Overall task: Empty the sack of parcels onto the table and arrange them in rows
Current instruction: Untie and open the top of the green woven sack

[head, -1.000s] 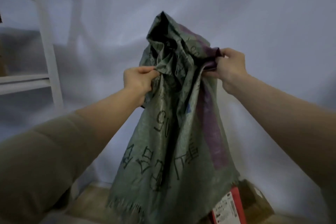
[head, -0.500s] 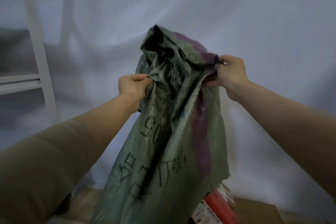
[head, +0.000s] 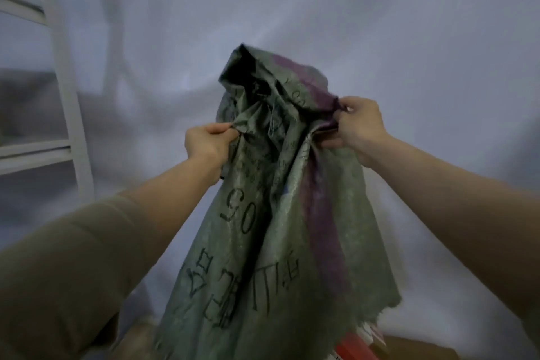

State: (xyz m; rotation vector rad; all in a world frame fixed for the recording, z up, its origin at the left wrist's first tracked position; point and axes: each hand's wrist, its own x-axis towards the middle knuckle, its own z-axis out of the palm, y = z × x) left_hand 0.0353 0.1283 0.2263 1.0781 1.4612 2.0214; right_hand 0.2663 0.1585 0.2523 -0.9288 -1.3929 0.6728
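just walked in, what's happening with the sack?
A person is holding a green woven sack up, upside down. The left hand and the right hand each grip bunched fabric near its top, and the frayed open end hangs down. A red parcel and a brown cardboard box show below that end. No rows yet in view.

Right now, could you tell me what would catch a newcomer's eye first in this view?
The green woven sack fills the centre, hanging mouth-down with a purple stripe and black printing. The left hand and right hand grip its bunched upper end. A red parcel peeks from under its frayed mouth at the bottom.
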